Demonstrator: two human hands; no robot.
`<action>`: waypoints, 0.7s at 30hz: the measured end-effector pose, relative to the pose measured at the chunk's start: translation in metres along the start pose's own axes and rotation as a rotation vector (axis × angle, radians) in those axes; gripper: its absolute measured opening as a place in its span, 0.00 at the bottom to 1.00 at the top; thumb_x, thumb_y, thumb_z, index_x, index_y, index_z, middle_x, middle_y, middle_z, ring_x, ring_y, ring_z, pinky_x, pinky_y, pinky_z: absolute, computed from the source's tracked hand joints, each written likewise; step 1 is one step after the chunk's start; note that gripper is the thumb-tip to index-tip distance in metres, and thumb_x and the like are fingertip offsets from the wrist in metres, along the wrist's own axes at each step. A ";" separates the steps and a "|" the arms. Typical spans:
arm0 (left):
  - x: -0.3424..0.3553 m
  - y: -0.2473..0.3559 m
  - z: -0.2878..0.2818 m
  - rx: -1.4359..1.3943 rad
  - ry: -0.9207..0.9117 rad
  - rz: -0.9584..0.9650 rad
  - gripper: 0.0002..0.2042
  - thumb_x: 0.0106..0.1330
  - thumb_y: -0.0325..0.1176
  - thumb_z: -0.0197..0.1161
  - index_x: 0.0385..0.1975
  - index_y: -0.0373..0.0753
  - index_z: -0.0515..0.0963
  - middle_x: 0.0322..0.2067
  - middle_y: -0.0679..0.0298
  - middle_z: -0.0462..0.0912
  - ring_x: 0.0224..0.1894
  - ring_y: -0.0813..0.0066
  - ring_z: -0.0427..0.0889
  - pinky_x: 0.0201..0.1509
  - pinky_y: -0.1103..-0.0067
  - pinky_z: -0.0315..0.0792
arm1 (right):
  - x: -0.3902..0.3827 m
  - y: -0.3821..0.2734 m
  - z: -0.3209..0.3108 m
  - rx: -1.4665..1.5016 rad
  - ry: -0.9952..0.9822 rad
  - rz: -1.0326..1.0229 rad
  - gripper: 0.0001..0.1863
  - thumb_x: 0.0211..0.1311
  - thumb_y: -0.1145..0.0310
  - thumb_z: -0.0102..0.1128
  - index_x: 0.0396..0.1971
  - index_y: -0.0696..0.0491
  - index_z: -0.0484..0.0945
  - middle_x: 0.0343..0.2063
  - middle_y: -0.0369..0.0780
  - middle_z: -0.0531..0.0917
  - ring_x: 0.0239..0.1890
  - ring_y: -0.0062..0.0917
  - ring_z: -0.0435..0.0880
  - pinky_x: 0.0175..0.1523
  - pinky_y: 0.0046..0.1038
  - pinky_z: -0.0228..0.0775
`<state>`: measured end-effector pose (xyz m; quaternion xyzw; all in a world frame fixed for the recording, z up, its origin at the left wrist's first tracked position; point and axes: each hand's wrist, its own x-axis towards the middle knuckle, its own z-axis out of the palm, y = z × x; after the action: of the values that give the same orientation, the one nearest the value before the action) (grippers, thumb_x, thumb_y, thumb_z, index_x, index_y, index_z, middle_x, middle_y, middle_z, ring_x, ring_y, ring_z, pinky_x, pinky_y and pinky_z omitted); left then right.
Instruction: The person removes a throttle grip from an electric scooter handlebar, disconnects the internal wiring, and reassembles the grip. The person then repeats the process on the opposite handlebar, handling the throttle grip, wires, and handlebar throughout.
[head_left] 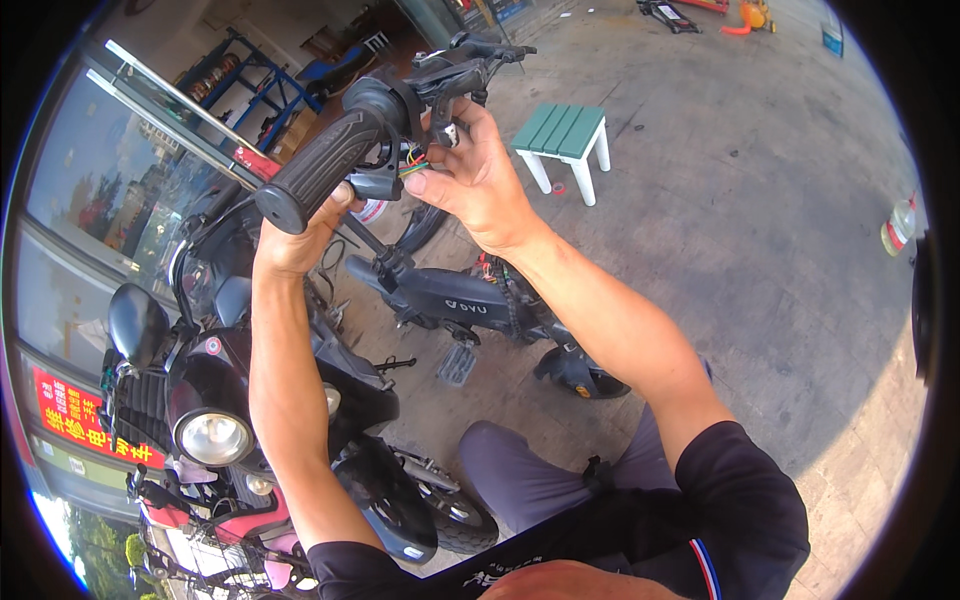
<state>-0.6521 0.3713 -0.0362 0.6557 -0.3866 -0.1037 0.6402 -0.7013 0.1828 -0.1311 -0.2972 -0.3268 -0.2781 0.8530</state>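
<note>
Over grey paving [730, 260], left hand [300, 238] grips black housing [378, 187]; right hand [480, 188] pinches coloured wires [413, 164].

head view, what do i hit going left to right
Red sign with yellow characters → round headlight → black handlebar grip → coloured wires → green-topped stool → clear plastic bottle

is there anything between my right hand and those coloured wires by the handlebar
Nothing visible: the right hand is right at the coloured wires. The black grip hides part of the left hand, not that path.
</note>
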 end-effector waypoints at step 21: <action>0.012 0.000 0.009 0.117 0.006 -0.045 0.22 0.58 0.27 0.70 0.54 0.36 0.74 0.43 0.62 0.81 0.40 0.74 0.80 0.45 0.75 0.77 | 0.000 0.005 0.011 -0.269 0.024 -0.082 0.35 0.48 0.80 0.70 0.52 0.59 0.57 0.47 0.43 0.70 0.51 0.25 0.74 0.55 0.28 0.72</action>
<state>-0.6496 0.3574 -0.0336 0.7008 -0.3752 -0.0932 0.5996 -0.7022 0.1932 -0.1258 -0.3920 -0.2883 -0.3576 0.7971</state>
